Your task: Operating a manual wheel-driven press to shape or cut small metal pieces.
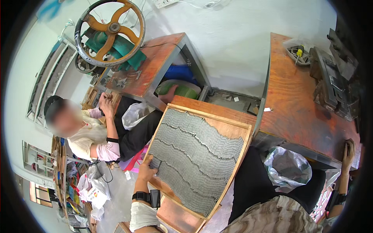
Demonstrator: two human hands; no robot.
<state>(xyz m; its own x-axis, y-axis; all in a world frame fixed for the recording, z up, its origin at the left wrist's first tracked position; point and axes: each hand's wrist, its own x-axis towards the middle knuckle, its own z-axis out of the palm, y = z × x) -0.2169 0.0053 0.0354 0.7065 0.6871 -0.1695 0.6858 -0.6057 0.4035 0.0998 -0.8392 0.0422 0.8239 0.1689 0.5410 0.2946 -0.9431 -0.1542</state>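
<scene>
**Rows of small metal pieces fill a wooden tray at the workbench**

We look down at a shallow wooden tray (244, 140) propped at a slant across our lap and the edge of a lower board, its near side toward us, likely so the grey metal pieces (194, 155) settle in their wavy overlapping rows and stay within reach. Our left hand (147, 169) rests on the tray's near left corner, fingers (152, 163) curled onto the edge of the pieces, pinching or pressing a few; we cannot tell which. A black band sits on that wrist. Our right hand (348, 152) lies well apart, on the edge of the orange-brown workbench (295, 105), fingers bent over what may be a small dark object; whether it is gripped we cannot tell. A grey plastic bag (286, 167) sits between bench and tray. To the left, a seated co-worker (97, 136) works with both hands at a second bench beneath a large handwheel (110, 31).
</scene>
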